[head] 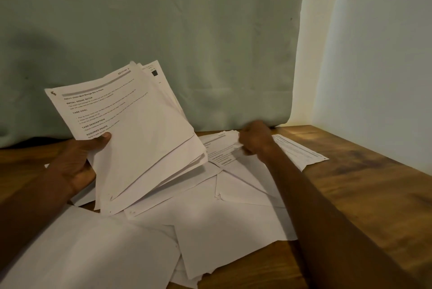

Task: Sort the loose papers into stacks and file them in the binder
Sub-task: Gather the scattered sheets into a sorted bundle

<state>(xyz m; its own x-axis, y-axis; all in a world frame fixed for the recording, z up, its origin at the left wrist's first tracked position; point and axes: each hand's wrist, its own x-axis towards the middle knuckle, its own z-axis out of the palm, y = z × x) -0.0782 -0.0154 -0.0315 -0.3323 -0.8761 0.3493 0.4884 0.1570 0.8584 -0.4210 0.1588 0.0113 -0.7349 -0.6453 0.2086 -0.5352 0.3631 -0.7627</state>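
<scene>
still the gathering step, by the look of it — the left hand (80, 162) grips a fanned sheaf of printed pages (140, 134) raised over the wooden table (364, 185), thumb on top. the right hand (256, 138) pinches a printed sheet (222, 148) at the far edge of the loose papers (222, 223). next it likely needs lifting onto the sheaf. the papers lie overlapping, mostly blank side up — no binder in view.

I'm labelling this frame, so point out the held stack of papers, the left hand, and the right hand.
held stack of papers (131, 129): head view, on the top printed sheet.
left hand (79, 162): head view, on the palm.
right hand (256, 138): head view, on the back of the hand.
</scene>
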